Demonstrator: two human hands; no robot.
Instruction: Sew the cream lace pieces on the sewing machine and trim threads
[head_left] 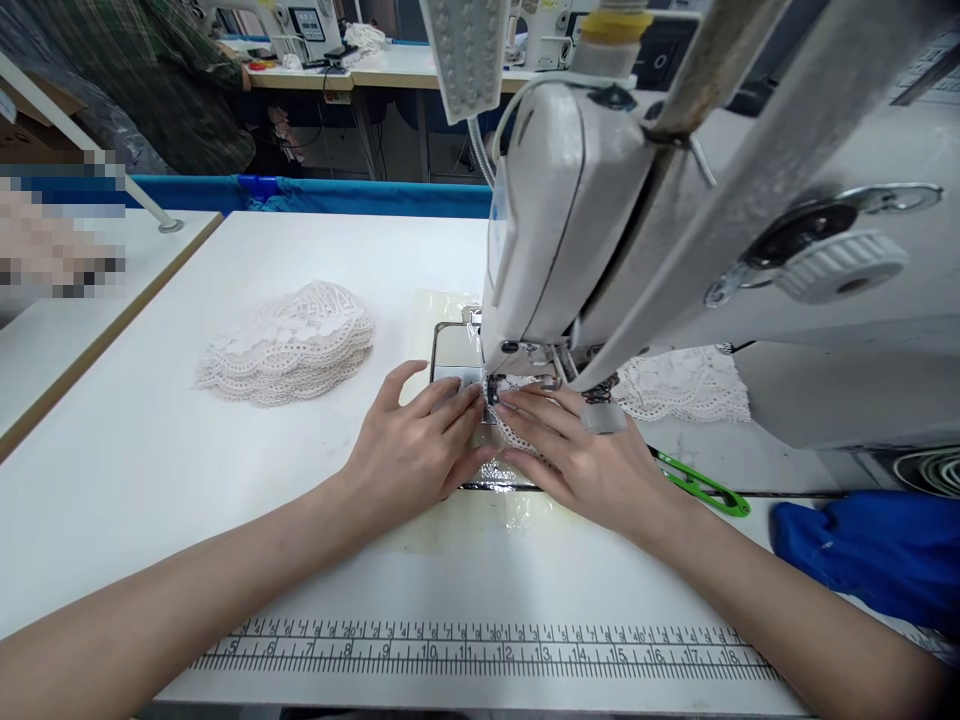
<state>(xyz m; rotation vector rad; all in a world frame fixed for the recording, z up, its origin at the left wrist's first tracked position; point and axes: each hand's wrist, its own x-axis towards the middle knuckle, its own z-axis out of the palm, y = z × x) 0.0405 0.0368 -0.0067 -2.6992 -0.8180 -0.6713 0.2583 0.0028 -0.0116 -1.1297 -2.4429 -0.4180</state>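
Note:
A white sewing machine (551, 230) stands over the table, its presser foot (492, 388) low between my two hands. My left hand (420, 435) lies on the left of the foot, thumb and index finger apart, fingertips close to the needle area. Under the fingers of my right hand (581, 445), which rest flat on it, a strip of white lace (511, 428) runs beside the foot. Most of that lace is hidden by the hand and machine head. More white lace (682, 385) lies beneath the machine arm, to the right of my right hand.
A pile of scalloped lace pieces (289, 345) lies left of my hands. Green-handled thread snips (705, 487) and a blue cloth (862, 550) are on the right. A printed ruler (465, 650) runs along the front edge. Another person's sleeve (187, 50) shows at back left.

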